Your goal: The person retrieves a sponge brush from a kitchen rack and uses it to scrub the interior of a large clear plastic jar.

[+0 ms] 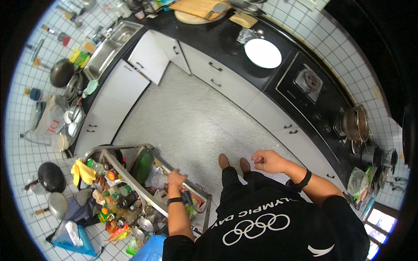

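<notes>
My left hand (177, 178) is over the near edge of a metal rack (130, 182) at the lower left, above plastic bags (156, 178) on its lower shelf. Whether its fingers grip anything is unclear. A large green gourd or melon (143, 166) lies on that shelf beyond the hand. On the rack's top stand many bottles and jars (122, 199), beside a yellow cloth or glove (83, 172). My right hand (268, 161) hangs over the floor near my shoes, with fingers curled; a small dark spot shows between them, perhaps a small object or shadow.
Ahead, a white plate (263, 53) and cutting board (199, 7) lie on the black counter (205, 39). A stove (308, 81) with a pot (354, 124) is at right. At left are a steel sink (107, 49) and a cabinet door (150, 57) standing open over the grey floor (189, 114).
</notes>
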Available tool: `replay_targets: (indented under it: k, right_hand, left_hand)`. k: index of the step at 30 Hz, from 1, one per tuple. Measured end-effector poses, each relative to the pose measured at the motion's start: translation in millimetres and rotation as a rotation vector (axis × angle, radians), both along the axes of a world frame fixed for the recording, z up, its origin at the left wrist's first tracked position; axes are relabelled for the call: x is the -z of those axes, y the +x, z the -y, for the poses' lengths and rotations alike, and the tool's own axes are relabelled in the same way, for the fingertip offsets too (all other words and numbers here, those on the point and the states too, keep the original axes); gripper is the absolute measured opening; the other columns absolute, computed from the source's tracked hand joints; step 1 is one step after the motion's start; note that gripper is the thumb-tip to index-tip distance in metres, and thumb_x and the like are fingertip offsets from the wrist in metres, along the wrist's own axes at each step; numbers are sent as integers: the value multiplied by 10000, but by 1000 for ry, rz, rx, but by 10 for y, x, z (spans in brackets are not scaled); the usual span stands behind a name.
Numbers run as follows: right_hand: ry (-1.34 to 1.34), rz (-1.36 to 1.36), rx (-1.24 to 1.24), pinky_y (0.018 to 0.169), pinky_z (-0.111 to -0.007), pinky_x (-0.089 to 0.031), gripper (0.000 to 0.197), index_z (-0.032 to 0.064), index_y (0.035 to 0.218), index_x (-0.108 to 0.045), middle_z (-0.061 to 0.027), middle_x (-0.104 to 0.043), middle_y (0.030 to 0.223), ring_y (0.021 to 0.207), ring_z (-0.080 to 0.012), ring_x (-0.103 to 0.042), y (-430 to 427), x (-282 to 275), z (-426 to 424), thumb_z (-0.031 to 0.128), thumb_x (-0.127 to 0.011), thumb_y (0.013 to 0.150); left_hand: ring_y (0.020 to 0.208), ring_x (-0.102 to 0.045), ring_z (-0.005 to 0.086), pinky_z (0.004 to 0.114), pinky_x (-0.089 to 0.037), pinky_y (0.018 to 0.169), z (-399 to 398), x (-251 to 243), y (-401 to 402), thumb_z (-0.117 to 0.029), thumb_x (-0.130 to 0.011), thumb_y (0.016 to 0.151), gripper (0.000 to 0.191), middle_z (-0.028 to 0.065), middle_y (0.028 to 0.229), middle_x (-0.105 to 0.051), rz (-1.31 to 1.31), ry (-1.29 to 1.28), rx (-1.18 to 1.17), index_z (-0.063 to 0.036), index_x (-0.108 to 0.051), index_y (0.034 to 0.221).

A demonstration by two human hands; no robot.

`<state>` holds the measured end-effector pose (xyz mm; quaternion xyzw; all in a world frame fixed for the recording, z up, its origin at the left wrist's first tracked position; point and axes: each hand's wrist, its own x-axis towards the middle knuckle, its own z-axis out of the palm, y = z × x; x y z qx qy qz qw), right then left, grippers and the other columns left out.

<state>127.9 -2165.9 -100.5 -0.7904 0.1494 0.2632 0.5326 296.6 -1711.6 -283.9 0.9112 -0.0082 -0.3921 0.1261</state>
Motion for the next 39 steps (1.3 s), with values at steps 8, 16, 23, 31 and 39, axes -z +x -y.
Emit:
replay_targets:
  k: [8,16,23,31,39]
  right_hand:
    - [-172,124,-519,807,-391,-571,392,0,1131,-681,-170,-729,973,875,-309,-713,174,30,-443,204,-757,805]
    - [-423,405,-1127,911,-491,-543,392,15,1153,-679,-215,-713,1073,1035,-409,-672,220,367,-593,195,-738,810]
    - [-399,355,-1546,872,-457,-557,388,31,1121,-714,-198,-738,1035,988,-373,-698,-254,1232,-915,265,-715,812]
    - [-837,442,-2450,838,-454,-572,310,95,1033,-778,-126,-753,1109,996,-305,-717,-336,3254,-737,324,-693,843]
    - [-761,755,-2730,847,-446,-590,275,133,1049,-781,-104,-769,1008,963,-320,-732,-971,2518,-2012,262,-724,812]
  left_hand:
    - [1227,-635,350,414,-504,1037,364,-468,-1384,-373,-847,773,744,225,1331,-652,-123,-417,-351,-31,-601,1386]
    - [1213,-641,344,402,-531,992,214,-1306,-3483,-341,-853,787,746,228,1349,-634,173,-434,-780,-28,-578,1405]
    - [1087,-667,287,388,-549,910,738,-1168,-6514,-362,-882,756,810,207,1301,-652,160,-363,-1456,-46,-565,1431]
    - [993,-683,273,399,-573,778,2753,-916,-9208,-374,-862,780,812,197,1134,-713,-357,-160,-1996,-47,-543,1451]
    - [978,-713,306,465,-570,821,3983,-287,-9473,-344,-843,796,727,176,1143,-713,-194,-833,-2427,-30,-589,1400]
